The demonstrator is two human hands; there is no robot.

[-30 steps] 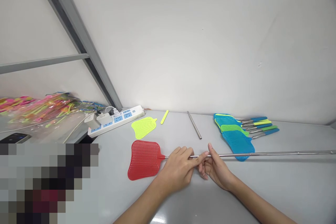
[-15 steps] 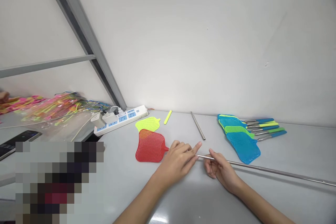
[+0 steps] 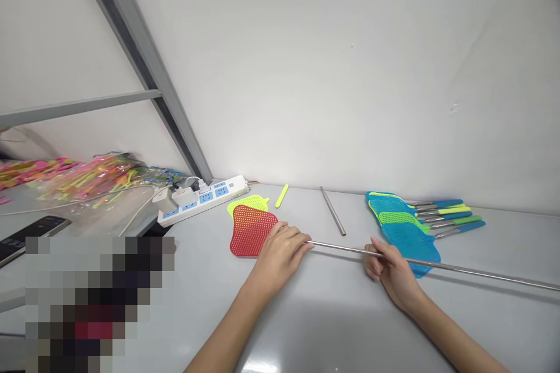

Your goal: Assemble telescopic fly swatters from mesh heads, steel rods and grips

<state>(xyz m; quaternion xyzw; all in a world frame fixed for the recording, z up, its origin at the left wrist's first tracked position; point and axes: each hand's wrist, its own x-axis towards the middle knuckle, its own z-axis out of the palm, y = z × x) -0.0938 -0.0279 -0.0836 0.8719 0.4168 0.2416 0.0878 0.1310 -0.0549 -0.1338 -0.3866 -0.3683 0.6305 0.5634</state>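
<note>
A red fly swatter head [image 3: 251, 233] full of small holes lies left of centre, on the end of a long thin metal rod [image 3: 481, 273] that runs off the right edge. My left hand [image 3: 282, 250] is closed round the rod where it meets the red head, hiding the joint. Farther along, my right hand [image 3: 387, 268] holds the rod between thumb and curled fingers. Behind the red head, partly covered by it, is a yellow swatter head [image 3: 258, 203]. A short yellow handle [image 3: 282, 196] and a short metal tube [image 3: 333, 212] lie near the wall.
Several blue and green swatters [image 3: 406, 239] with metal rods and coloured handles are stacked at the right, behind the rod. A white power strip [image 3: 205, 198] with plugs sits at the left. Beyond it are bagged colourful items [image 3: 100, 180] and a phone [image 3: 32, 238].
My right hand has slid right along the rod, away from my left hand. My left hand has closed more round the rod and moved slightly left and up; the red head tilts more.
</note>
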